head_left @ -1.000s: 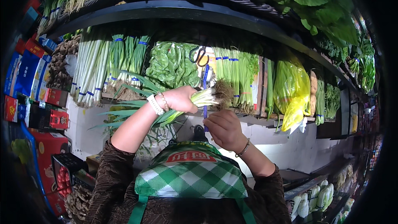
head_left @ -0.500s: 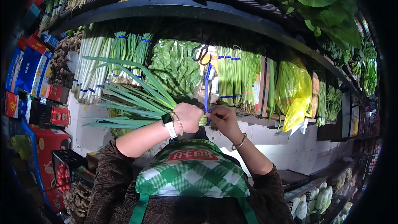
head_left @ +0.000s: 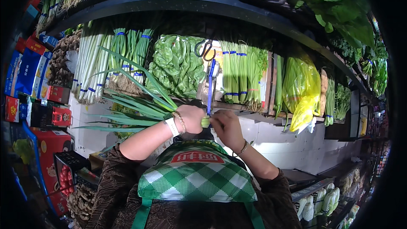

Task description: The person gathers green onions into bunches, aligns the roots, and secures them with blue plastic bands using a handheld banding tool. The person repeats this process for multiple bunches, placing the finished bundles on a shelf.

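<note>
My left hand (head_left: 188, 118) is closed round a bunch of green onions (head_left: 154, 110), their long leaves fanning out to the left and their lower ends mostly hidden. Close beside it, my right hand (head_left: 224, 125) pinches at the lower end of a blue tape (head_left: 210, 93), where it meets the pale stalks. The tape rises to a small device on the display, whose details are too small to tell. Black-handled scissors (head_left: 206, 51) lie above it, between leafy greens (head_left: 171, 63) and bundled green stems (head_left: 233, 70).
A dark shelf edge (head_left: 157, 0) crosses above. Onion bundles (head_left: 91, 63) and boxes (head_left: 29, 76) stand at left, a yellow bag of vegetables (head_left: 301, 89) at right. Cabbages (head_left: 328, 199) and a black crate (head_left: 74, 165) are low at the sides. Pale tiled floor (head_left: 292, 146) shows below the display.
Since a second ago the root end has dropped out of sight, the leaves have spread up-left, and my two hands have come together at the stalks and tape.
</note>
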The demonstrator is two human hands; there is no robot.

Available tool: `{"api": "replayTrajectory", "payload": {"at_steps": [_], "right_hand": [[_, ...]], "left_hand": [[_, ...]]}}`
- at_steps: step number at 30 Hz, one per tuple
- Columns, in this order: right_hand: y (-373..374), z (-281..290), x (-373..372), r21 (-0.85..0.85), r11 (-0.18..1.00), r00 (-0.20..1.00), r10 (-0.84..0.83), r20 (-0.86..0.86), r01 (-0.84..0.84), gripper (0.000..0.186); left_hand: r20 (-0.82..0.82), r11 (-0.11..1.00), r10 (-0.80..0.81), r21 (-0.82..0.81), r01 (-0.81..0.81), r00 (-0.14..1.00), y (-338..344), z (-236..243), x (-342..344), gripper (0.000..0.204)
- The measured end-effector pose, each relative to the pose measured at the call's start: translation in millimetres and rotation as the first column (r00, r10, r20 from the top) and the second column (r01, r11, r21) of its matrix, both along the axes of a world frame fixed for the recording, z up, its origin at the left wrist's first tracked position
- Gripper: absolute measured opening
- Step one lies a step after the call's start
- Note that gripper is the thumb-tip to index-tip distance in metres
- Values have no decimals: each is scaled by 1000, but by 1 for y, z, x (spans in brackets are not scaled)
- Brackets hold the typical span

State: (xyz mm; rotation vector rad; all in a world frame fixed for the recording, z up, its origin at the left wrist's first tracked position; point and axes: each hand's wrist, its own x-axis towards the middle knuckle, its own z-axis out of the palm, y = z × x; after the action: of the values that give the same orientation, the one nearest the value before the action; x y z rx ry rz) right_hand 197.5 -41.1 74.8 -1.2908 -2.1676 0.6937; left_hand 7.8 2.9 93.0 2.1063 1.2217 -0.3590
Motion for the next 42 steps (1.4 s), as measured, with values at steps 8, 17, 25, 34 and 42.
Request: {"api": "replayTrajectory", "payload": {"at_steps": [8,17,25,34,42], "right_hand": [[6,-27,-11,234,964,894,8,448,-126,53],[31,-50,-9,-124,984,980,142,138,-125,30],[31,-50,-16,-297,955,997,19,71,3,29],[75,-50,10,-818,556,984,2,-176,-148,61],[60,-89,1,-805,576,837,-362,-410,-145,47]], "left_hand": [[119,914,32,-405,18,992,28,-22,-3,29],[-106,956,-108,263,133,988,0,-21,7,47],[16,921,-225,330,207,974,9,-27,-9,42],[27,979,-185,94,182,982,18,-15,-12,47],[-23,935,-228,-285,212,973,-11,-36,-21,50]]}}
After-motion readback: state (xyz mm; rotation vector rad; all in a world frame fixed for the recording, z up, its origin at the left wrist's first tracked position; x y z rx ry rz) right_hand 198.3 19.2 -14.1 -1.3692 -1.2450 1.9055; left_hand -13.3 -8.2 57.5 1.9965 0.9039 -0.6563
